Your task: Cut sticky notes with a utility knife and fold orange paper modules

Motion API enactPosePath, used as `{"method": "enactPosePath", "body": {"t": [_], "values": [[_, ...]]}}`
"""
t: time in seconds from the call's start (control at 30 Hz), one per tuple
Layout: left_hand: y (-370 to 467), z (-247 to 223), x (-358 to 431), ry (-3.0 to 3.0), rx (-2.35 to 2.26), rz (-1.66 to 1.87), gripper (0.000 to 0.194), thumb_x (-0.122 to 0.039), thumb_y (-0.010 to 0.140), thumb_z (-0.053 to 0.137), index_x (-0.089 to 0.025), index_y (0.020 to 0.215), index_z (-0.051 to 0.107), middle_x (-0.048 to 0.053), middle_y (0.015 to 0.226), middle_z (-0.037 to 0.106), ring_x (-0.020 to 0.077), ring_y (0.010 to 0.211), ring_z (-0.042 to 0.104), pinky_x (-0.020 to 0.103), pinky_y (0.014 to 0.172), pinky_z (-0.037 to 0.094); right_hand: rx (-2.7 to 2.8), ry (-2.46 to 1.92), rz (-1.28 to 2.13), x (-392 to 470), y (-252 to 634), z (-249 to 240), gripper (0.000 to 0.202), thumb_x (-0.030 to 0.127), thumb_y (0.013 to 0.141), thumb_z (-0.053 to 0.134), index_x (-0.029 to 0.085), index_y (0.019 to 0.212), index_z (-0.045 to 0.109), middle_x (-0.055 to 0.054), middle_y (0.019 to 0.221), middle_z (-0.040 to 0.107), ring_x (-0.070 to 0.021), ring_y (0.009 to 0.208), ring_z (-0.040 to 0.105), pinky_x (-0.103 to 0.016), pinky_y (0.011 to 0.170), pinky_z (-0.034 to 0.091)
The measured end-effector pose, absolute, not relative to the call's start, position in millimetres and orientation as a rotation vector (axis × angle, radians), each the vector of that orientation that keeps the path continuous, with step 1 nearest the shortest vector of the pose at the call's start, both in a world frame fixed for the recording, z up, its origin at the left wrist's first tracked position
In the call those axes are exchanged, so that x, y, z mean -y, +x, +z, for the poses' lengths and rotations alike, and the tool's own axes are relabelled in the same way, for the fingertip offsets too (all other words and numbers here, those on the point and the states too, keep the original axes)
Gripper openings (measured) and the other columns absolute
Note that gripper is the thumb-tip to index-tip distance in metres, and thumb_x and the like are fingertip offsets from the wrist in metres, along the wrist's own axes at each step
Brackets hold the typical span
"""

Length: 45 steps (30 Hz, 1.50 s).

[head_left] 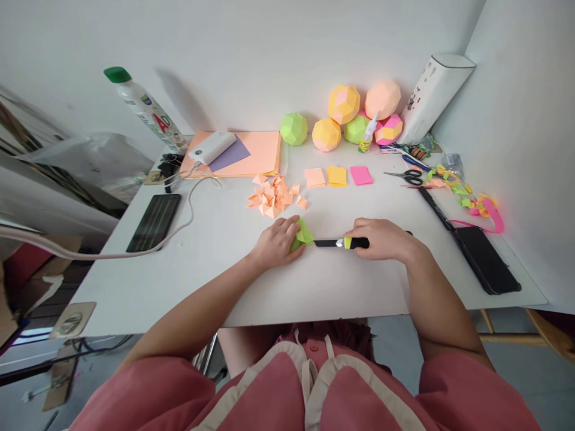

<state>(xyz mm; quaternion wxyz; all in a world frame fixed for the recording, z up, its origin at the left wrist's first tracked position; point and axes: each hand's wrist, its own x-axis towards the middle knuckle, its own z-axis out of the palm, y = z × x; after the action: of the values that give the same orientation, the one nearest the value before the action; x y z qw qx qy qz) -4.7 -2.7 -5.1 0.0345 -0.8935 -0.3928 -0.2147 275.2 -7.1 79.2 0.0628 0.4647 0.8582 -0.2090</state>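
My left hand (279, 241) has its fingers closed on a green paper (304, 232) near the middle of the white table (193, 287). In my right hand (380, 238) is a box cutter (354, 242) with a black blade and a yellow-green collar. Its blade points left, and the tip is beside the paper's right edge; whether they touch is hard to tell. Just behind my left hand lies a pile of folded peach paper pieces (272, 196). Peach (315, 178), yellow (336, 176) and pink (361, 175) paper stacks form a row farther back.
Several paper balls (293, 129) and a glue bottle (367, 134) stand along the wall. Scissors (411, 176), a black case (485, 257) and paper scraps (483, 205) lie right. A phone (155, 222), a white cable (191, 209) and a spray can (153, 114) are left.
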Motion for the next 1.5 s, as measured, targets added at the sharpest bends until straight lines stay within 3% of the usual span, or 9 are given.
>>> {"method": "enactPosePath", "body": {"t": [0.2, 0.57, 0.93, 1.5], "values": [[-5.4, -5.5, 2.6, -2.738, 1.204, -0.637, 0.032, -0.041, 0.080, 0.053, -0.017, 0.101, 0.048, 0.014, 0.116, 0.058, 0.0259, 0.087, 0.058, 0.037, 0.066, 0.050, -2.640, 1.411, -0.535, 9.1, 265.2, 76.2, 0.039, 0.020, 0.073, 0.049, 0.027, 0.106, 0.067, -0.002, 0.090, 0.058, -0.0131, 0.067, 0.054, -0.024, 0.055, 0.032], [-3.8, 0.2, 3.9, -2.782, 1.229, -0.510, 0.047, -0.040, 0.083, 0.049, -0.019, 0.125, 0.044, 0.013, 0.118, 0.054, 0.0264, 0.092, 0.057, 0.038, 0.070, 0.051, -2.775, 1.403, -0.462, 9.0, 261.4, 70.4, 0.041, 0.021, 0.075, 0.047, 0.024, 0.113, 0.064, -0.003, 0.094, 0.059, -0.0126, 0.067, 0.052, -0.023, 0.055, 0.034], [-4.7, -3.2, 3.7, -2.768, 1.249, -0.594, 0.032, -0.039, 0.081, 0.051, -0.017, 0.105, 0.049, 0.017, 0.130, 0.049, 0.0276, 0.093, 0.059, 0.040, 0.069, 0.051, -2.712, 1.377, -0.532, 8.6, 268.9, 75.9, 0.042, 0.018, 0.072, 0.048, 0.029, 0.108, 0.067, -0.001, 0.091, 0.059, -0.0125, 0.066, 0.053, -0.023, 0.056, 0.033], [-5.0, -5.0, 2.8, -2.754, 1.232, -0.628, 0.029, -0.041, 0.081, 0.051, -0.018, 0.098, 0.045, 0.015, 0.114, 0.058, 0.0263, 0.090, 0.059, 0.037, 0.067, 0.050, -2.663, 1.377, -0.589, 7.9, 273.2, 77.0, 0.041, 0.018, 0.071, 0.049, 0.031, 0.106, 0.067, -0.001, 0.092, 0.059, -0.0138, 0.070, 0.056, -0.024, 0.058, 0.034]]}}
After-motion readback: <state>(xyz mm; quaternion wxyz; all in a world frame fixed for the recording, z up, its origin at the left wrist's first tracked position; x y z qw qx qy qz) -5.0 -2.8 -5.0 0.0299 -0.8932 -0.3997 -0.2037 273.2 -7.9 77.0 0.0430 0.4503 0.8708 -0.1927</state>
